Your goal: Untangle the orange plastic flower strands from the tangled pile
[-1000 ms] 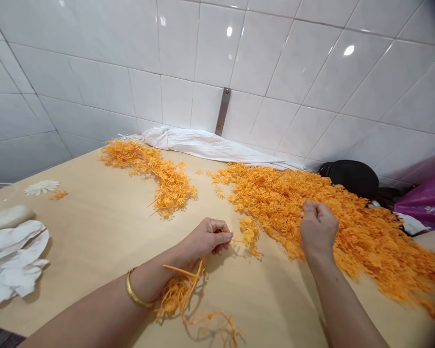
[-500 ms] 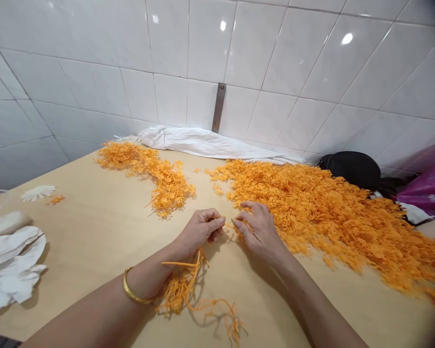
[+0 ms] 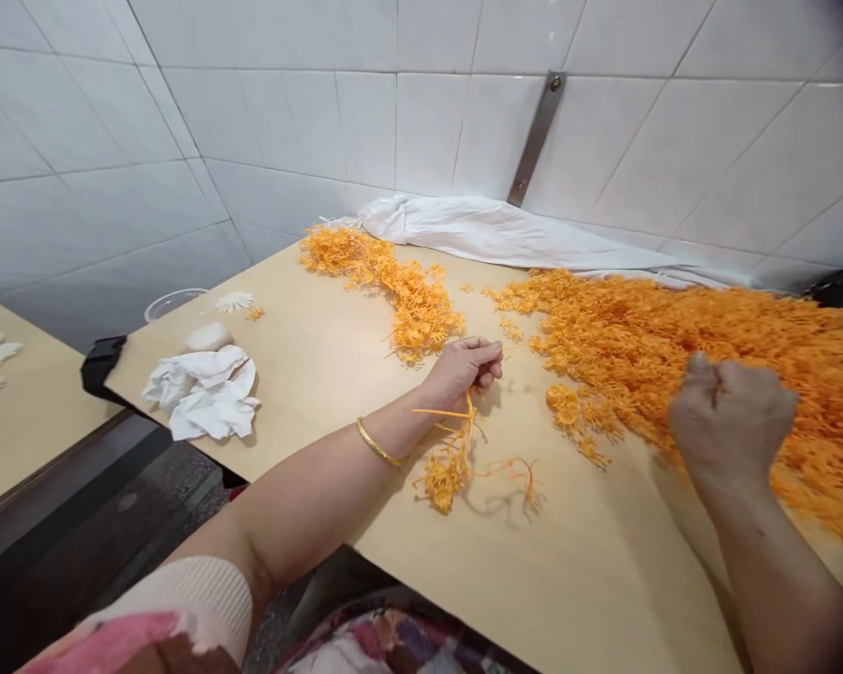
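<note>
My left hand (image 3: 462, 367) is closed in a pinch over the middle of the table. Its fingers grip thin orange plastic flower sprigs (image 3: 447, 476), which trail out below the hand and lie on the tabletop. A fine orange tip sticks out past the thumb. To the right, my right hand (image 3: 734, 417) is curled into a fist above the near side of a large heap of orange plastic flower pieces (image 3: 604, 318). Whatever is in that fist is hidden. Between the hands lies a small loose orange cluster (image 3: 576, 421).
A smaller orange pile (image 3: 414, 300) lies beyond my left hand. Crumpled white tissue (image 3: 214, 388), a whitish rounded object (image 3: 209, 337) and a white flower piece (image 3: 233, 301) sit at the left. White cloth (image 3: 492, 234) runs along the tiled wall; another table (image 3: 21, 431) stands left.
The view has swung left and shows more of the table edge. My right hand has left my left hand and moved right to the heap, its fingers now curled. My left hand keeps its pinch.
</note>
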Action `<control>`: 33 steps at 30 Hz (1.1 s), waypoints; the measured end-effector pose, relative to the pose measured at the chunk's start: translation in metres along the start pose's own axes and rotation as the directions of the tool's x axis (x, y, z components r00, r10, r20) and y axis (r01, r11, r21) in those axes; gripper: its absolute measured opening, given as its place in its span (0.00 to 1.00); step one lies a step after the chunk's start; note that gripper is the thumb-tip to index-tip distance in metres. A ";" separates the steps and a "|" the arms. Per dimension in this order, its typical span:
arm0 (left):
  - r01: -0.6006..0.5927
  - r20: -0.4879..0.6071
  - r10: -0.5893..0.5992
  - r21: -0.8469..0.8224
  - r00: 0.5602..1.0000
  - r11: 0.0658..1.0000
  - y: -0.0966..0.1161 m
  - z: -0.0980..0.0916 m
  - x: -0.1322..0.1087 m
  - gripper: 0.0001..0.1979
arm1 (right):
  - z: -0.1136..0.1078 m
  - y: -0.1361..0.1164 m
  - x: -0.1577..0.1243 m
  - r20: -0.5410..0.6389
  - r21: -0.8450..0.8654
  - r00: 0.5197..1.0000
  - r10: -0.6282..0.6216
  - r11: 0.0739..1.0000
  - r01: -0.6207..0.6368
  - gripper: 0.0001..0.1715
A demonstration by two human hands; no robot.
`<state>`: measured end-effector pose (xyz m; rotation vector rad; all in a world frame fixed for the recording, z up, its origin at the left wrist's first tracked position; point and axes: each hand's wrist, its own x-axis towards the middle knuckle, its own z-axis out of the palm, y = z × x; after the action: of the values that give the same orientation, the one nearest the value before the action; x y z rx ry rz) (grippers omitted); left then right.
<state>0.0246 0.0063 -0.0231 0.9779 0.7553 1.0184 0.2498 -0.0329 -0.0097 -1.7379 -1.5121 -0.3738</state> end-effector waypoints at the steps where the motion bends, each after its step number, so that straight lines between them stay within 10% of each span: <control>1: -0.008 -0.014 0.007 -0.030 1.000 1.000 0.001 -0.001 0.001 0.11 | -0.002 -0.001 -0.001 -0.031 -0.057 0.999 0.017 0.998 -0.019 0.21; 6: 0.018 -0.069 -0.029 -0.162 0.997 0.987 0.001 -0.005 0.006 0.09 | -0.001 -0.033 -0.013 -0.087 0.011 0.982 -0.168 0.985 0.169 0.08; 10: 0.079 -0.091 -0.110 -0.288 0.990 0.954 0.002 -0.010 0.011 0.08 | -0.013 -0.057 -0.019 0.164 0.336 0.969 -0.183 0.934 0.120 0.11; 14: 0.097 -0.108 -0.140 -0.330 0.984 0.939 0.002 -0.011 0.013 0.08 | -0.026 -0.078 -0.031 0.474 0.515 0.807 -0.353 0.854 0.072 0.11; 19: 0.096 -0.073 -0.129 -0.342 0.989 0.935 0.002 -0.008 0.011 0.09 | -0.019 -0.099 -0.052 0.544 0.592 0.620 -0.565 0.782 0.193 0.09; 26: 0.229 0.121 -0.197 -0.387 0.973 0.893 0.008 -0.009 0.009 0.21 | -0.024 -0.087 -0.037 0.447 0.565 0.889 -0.104 0.803 -0.190 0.13; 33: 0.227 0.132 -0.189 -0.400 0.973 0.888 0.011 -0.008 0.006 0.25 | -0.023 -0.086 -0.017 0.378 0.775 0.894 0.240 0.446 -0.448 0.11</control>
<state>0.0164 0.0159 -0.0166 0.5568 0.5263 0.8911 0.1714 -0.0625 0.0251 -1.2006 -1.0916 0.7286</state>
